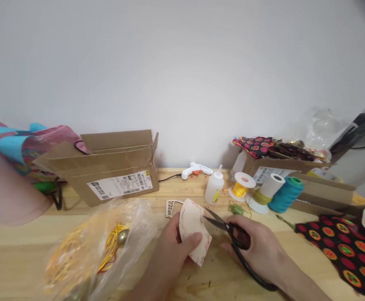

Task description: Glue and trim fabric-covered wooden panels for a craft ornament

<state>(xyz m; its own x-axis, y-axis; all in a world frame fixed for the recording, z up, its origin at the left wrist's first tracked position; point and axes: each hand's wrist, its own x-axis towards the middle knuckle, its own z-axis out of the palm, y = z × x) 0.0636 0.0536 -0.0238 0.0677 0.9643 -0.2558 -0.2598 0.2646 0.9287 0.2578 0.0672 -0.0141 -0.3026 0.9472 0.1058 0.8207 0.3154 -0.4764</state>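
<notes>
My left hand [178,242] pinches a cream-coloured curved piece [190,223] with reddish marks along its edges; whether it is card or fabric I cannot tell. My right hand [259,246] grips black-handled scissors [221,224] by their loops. Their blades are parted and point left, with the tips at the right edge of the cream piece. Behind my left hand lies a small lattice-cut wooden piece [170,208], partly covered by the cream piece. A small green thread bundle [236,209] rests just beyond my right hand.
A cardboard box [120,163] stands at back left, with a clear bag of yellow cord [101,251] before it. Behind my hands are a white glue gun [196,169], a glue bottle [214,187] and several thread spools [242,187]. Patterned dark fabric [339,246] lies right.
</notes>
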